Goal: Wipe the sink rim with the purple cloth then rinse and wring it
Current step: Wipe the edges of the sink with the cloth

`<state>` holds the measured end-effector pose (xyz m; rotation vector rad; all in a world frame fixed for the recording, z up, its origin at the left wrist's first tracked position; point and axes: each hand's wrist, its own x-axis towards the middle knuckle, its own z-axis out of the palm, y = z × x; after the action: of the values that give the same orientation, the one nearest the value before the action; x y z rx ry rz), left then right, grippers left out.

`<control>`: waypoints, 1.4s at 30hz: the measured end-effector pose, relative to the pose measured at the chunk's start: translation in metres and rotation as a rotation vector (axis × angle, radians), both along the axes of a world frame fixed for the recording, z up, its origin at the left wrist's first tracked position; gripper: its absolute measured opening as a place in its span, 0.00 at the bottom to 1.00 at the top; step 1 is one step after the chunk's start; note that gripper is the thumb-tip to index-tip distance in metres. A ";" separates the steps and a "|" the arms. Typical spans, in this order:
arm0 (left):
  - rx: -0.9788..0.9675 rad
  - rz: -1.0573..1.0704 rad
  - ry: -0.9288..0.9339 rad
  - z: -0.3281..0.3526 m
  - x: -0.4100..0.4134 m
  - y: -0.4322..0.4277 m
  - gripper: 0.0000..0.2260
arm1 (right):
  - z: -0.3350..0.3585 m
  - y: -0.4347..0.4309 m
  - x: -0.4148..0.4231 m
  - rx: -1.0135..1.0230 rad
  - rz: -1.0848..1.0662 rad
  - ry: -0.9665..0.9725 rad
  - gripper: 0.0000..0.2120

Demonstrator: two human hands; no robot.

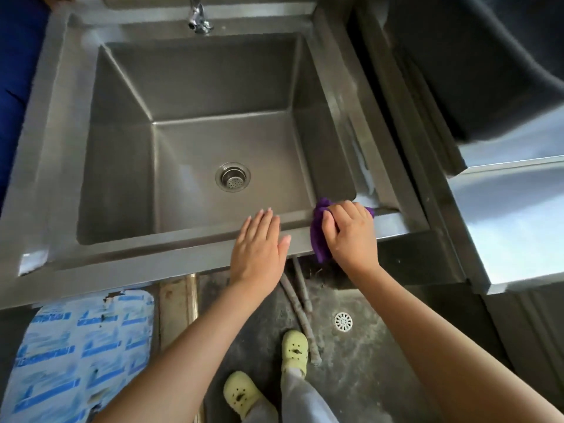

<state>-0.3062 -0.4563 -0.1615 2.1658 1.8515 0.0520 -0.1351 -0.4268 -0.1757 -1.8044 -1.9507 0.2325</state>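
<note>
A deep stainless steel sink fills the view, its front rim (171,254) running along the near edge. My right hand (351,236) presses a bunched purple cloth (319,236) onto the front rim near the right corner, fingers curled over it. Part of the cloth hangs over the rim's outer edge. My left hand (259,245) lies flat on the rim just left of the cloth, fingers together and holding nothing. The faucet (198,21) hangs over the back of the basin; no water is running. The drain strainer (232,177) sits in the basin floor.
A second steel counter (512,221) adjoins on the right, with a dark basin (488,71) behind it. Below the sink are pipes (299,306), a floor drain (343,321), a blue-and-white printed sheet (82,355), and my feet in pale green clogs (294,349).
</note>
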 end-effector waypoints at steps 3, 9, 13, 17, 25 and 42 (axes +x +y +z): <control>-0.011 -0.077 -0.032 -0.001 0.030 0.012 0.26 | 0.002 0.005 0.035 0.014 -0.029 -0.022 0.15; -0.055 0.016 -0.322 0.008 0.075 0.032 0.23 | 0.007 0.010 0.068 -0.022 -0.090 -0.073 0.15; -0.060 -0.018 -0.539 0.024 0.116 0.038 0.22 | 0.010 0.019 0.057 -0.138 -0.183 0.056 0.18; -0.080 0.065 -0.602 0.022 0.145 0.053 0.22 | 0.027 0.039 0.075 -0.277 -0.143 0.640 0.17; 0.032 -0.005 -0.306 -0.006 0.170 0.078 0.24 | 0.025 0.052 0.111 -0.303 -0.099 0.445 0.19; 0.008 -0.097 -0.170 0.001 0.146 0.201 0.22 | -0.004 0.091 0.097 -0.231 -0.013 0.045 0.27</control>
<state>-0.1605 -0.2553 -0.1603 2.1797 1.6541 0.2171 -0.0380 -0.3363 -0.1799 -1.9351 -1.9471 0.5082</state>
